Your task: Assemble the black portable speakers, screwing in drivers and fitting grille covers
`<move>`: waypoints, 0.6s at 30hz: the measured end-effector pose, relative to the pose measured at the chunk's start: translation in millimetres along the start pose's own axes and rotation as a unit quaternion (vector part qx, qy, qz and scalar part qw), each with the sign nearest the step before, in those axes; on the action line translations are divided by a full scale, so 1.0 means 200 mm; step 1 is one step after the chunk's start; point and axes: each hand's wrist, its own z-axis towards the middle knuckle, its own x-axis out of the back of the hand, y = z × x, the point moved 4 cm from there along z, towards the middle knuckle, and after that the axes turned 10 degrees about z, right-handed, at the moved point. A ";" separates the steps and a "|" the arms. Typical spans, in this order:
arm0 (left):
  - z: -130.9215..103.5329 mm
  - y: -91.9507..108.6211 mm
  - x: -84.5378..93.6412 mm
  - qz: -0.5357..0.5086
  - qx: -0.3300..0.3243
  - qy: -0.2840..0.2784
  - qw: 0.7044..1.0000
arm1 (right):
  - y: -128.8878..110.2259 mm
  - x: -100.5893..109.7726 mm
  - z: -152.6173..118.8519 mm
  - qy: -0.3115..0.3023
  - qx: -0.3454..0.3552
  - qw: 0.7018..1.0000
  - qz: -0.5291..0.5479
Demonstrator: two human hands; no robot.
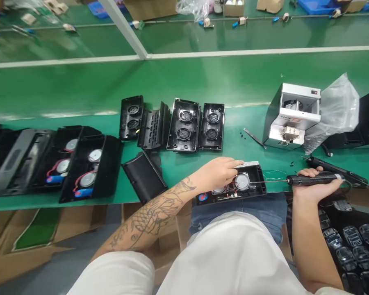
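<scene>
A black housing (260, 186) with two round silver speakers (242, 181), red wires and a small circuit board lies at the table's front edge. My left hand (218, 174) rests over its upper left part, fingers bent down into it; whatever the fingertips hold is hidden. In my right hand (315, 182) is a black electric screwdriver (307, 179), fingers wrapped round the grip. Its long thin shaft points left, and the tip is over the housing beside the right speaker.
Open black shells (184, 125) stand behind my left hand, with a loose black cover (145, 176) nearer. Wired housings (90, 168) line the left. A silver screw feeder (292, 116), tweezers (254, 138), loose screws, a plastic bag (341, 106) and another screwdriver (338, 172) are at right.
</scene>
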 end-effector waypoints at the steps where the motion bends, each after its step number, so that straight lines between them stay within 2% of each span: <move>1: -0.01 0.00 0.02 -0.031 0.013 0.033 0.999 | 0.00 0.00 0.00 -0.004 -0.004 1.000 -0.002; 3: -0.02 -0.03 0.06 -0.123 0.069 0.104 0.984 | 0.01 -0.01 0.01 -0.006 -0.017 1.000 -0.008; 6: -0.03 -0.07 0.10 -0.278 0.186 0.196 0.922 | 0.01 0.00 0.01 -0.011 -0.037 0.999 -0.013; 8: -0.03 -0.08 0.12 -0.353 0.242 0.227 0.875 | 0.00 0.00 0.01 -0.018 -0.044 0.999 -0.010; 9: -0.03 -0.08 0.12 -0.373 0.260 0.221 0.863 | -0.01 0.01 0.01 -0.021 -0.047 0.999 -0.007; 10: -0.03 -0.08 0.13 -0.378 0.274 0.201 0.861 | -0.01 0.01 0.01 -0.023 -0.049 0.999 -0.004; 11: -0.02 -0.08 0.14 -0.366 0.281 0.166 0.872 | -0.01 0.01 0.01 -0.025 -0.053 0.998 -0.001; 13: 0.00 -0.05 0.16 -0.285 0.255 0.063 0.922 | -0.01 0.02 0.01 -0.026 -0.058 0.998 0.008; 15: 0.02 -0.02 0.17 -0.153 0.186 -0.047 0.969 | -0.01 0.02 0.01 -0.027 -0.060 0.998 0.019; 16: 0.03 0.01 0.18 -0.084 0.144 -0.096 0.981 | -0.01 0.01 0.00 -0.027 -0.060 0.998 0.024; 18: 0.06 0.06 0.19 0.025 0.081 -0.177 0.981 | 0.00 0.00 -0.01 -0.030 -0.057 0.997 0.032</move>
